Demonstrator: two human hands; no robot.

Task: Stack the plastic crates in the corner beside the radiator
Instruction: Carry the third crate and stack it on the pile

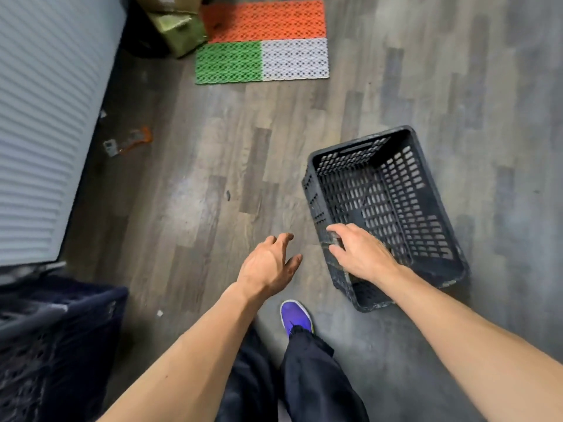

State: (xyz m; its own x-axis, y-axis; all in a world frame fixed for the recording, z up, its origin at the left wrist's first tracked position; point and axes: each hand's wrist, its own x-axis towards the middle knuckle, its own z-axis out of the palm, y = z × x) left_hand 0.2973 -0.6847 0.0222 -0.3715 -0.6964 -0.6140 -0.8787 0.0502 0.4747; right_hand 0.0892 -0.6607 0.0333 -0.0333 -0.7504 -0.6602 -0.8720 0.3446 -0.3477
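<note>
A black perforated plastic crate (408,190) stands empty on the wood-look floor at the right. My right hand (362,254) lies over its near left rim with the fingers curled onto the edge. My left hand (268,266) hovers above the floor just left of the crate, fingers spread and holding nothing. Another dark crate (51,345) stands at the lower left, below the white ribbed radiator (45,117) that runs along the left wall.
A plastic floor mat (265,41) in orange, green and white lies at the far end. A green box (179,35) sits in the far left corner. Small litter (128,143) lies by the radiator. My purple shoe (295,315) is below my hands.
</note>
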